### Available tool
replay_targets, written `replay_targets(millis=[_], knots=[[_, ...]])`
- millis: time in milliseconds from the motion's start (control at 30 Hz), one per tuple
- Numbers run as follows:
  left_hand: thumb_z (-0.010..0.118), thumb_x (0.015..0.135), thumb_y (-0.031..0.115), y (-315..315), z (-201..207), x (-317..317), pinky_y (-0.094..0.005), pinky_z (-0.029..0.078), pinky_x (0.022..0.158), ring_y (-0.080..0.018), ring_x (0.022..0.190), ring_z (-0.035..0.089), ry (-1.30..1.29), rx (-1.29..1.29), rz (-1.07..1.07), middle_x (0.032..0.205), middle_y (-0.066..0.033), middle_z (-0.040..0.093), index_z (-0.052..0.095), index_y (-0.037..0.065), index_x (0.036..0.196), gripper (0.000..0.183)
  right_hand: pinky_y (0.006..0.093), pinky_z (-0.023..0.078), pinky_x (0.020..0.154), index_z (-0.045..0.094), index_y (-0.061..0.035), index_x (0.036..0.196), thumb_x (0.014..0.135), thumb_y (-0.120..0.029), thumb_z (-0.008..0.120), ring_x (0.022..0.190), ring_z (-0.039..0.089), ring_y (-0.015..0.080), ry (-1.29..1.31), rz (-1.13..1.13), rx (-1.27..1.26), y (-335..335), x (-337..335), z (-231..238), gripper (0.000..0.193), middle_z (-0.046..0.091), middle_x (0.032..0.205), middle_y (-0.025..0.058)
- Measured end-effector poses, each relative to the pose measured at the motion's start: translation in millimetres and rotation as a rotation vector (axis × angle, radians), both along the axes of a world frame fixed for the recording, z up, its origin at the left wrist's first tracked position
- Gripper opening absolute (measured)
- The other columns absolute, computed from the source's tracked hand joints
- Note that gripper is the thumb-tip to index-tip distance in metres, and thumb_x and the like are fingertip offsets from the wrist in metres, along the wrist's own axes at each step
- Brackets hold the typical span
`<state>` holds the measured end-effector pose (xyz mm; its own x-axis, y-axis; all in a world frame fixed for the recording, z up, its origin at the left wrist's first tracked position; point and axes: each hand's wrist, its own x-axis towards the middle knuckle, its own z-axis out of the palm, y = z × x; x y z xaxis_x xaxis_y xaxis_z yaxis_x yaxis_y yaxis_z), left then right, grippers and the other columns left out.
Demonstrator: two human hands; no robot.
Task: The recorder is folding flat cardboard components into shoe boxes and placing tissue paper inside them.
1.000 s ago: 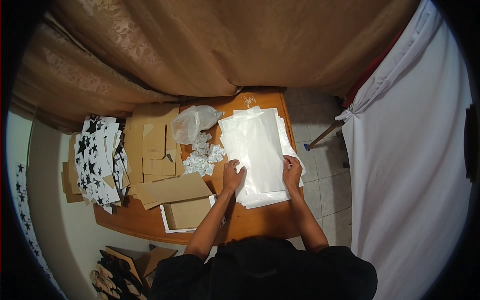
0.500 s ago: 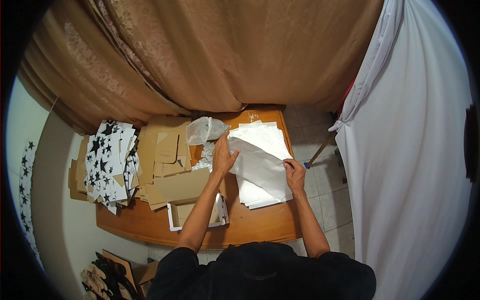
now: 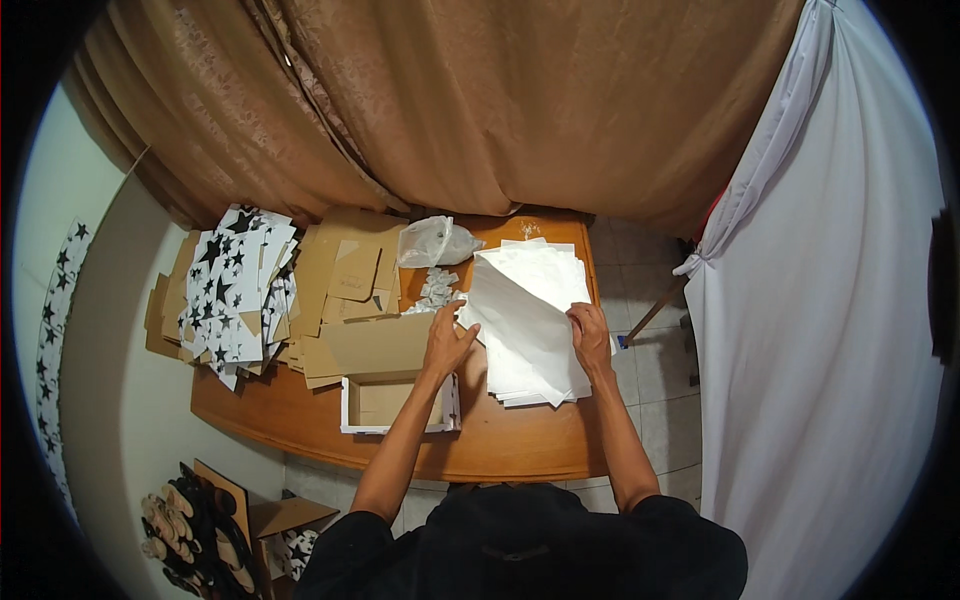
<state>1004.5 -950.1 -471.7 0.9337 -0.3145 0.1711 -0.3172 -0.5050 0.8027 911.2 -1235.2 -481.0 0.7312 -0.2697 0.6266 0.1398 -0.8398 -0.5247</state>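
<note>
A thin white sheet of paper [image 3: 520, 325] is lifted and tilted over a stack of white paper [image 3: 545, 262] on the right half of the wooden table. At the sheet's left edge, my left hand [image 3: 449, 345] grips it with thumb and fingers. My right hand [image 3: 591, 342] pinches its right edge, fingers bent. Left of the stack, near my left forearm, stands an open cardboard box [image 3: 350, 408] with white sides and a raised brown lid flap [image 3: 365, 345]. Its right part is partly hidden behind that forearm.
A clear plastic bag [image 3: 437, 243] lies at the back, with small whitish packets [image 3: 436, 288] before it. Flat brown cardboard pieces [image 3: 355, 270] and star-printed white ones [image 3: 235, 290] are piled leftward. Shoes [image 3: 185, 520] sit low at left; a white curtain [image 3: 820, 330] hangs right.
My left hand has moved down along the sheet's left edge, and the sheet has turned more upright over the stack. The view has shifted slightly.
</note>
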Motion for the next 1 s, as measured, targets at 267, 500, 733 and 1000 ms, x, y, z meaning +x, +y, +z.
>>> replay_targets(millis=[267,500,733,1000], knots=[[0.086,0.075,0.016,37,61,17,-0.0429,0.041,0.11,-0.0352,0.13,0.053,-0.164,-0.117,0.085,0.143,-0.0193,0.053,0.043,0.006,0.147,0.084,0.038,0.052,0.08,0.069,-0.0017,0.097,0.085,0.006,0.066,0.089,0.067,0.0302,0.075,0.318,0.087,24,-34,101,0.015,0.07,0.095,0.0121],[0.084,0.079,0.014,110,122,15,-0.0359,0.046,0.102,-0.025,0.118,0.059,-0.091,-0.209,-0.139,0.127,-0.0122,0.063,0.057,0.006,0.137,0.065,0.0317,0.054,0.076,0.07,0.0008,0.098,0.086,0.01,0.064,0.085,0.07,0.0203,0.155,0.499,0.224,64,-53,161,0.016,0.072,0.092,0.0102],[0.071,0.095,0.02,201,110,0,-0.0254,0.048,0.073,-0.0073,0.077,0.058,0.223,-0.309,-0.143,0.086,0.0014,0.069,0.072,-0.003,0.105,0.025,0.0305,0.054,0.075,0.069,-0.0016,0.107,0.088,-0.009,0.075,0.084,0.068,0.0166,0.325,0.449,0.379,115,-32,142,0.021,0.072,0.095,0.0099],[0.068,0.097,0.013,305,24,-33,-0.0271,0.054,0.074,-0.0103,0.081,0.064,0.516,-0.661,0.013,0.095,-0.0069,0.072,0.07,-0.005,0.111,0.023,0.0391,0.055,0.087,0.06,-0.003,0.125,0.069,-0.022,0.093,0.103,0.066,0.0267,0.673,0.43,0.622,176,-19,23,0.068,0.07,0.107,0.0155]])
